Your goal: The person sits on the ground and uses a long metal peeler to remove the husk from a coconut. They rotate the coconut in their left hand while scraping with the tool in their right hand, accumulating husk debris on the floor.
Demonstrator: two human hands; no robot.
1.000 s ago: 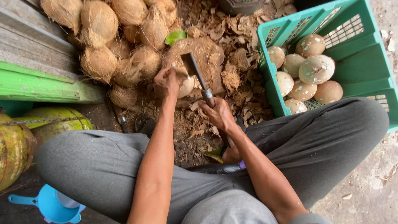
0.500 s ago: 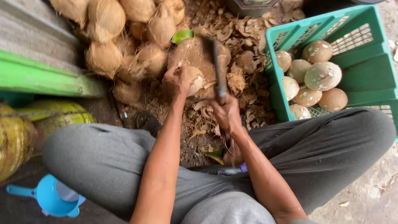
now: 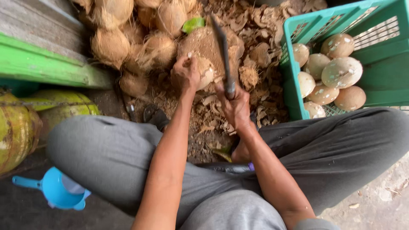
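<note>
My left hand [image 3: 186,73] grips a partly peeled coconut [image 3: 205,71], pressing it against a wooden chopping block [image 3: 200,42] on the ground ahead of my knees. My right hand [image 3: 235,106] is closed around the handle of a long dark chopping knife [image 3: 223,47], whose blade points up and away over the block, just right of the coconut. Both forearms reach forward between my grey-trousered legs.
A pile of brown husked coconuts [image 3: 128,38] lies at the upper left. A green plastic crate [image 3: 375,72] at the right holds several peeled pale coconuts [image 3: 341,72]. Husk scraps [image 3: 260,55] cover the ground. Green coconuts [image 3: 17,127], a green board [image 3: 42,64] and a blue funnel [image 3: 57,189] sit left.
The knife has swung from a leftward tilt to nearly upright and raised over the block. My left hand keeps hold of the coconut, shifted slightly on the block.
</note>
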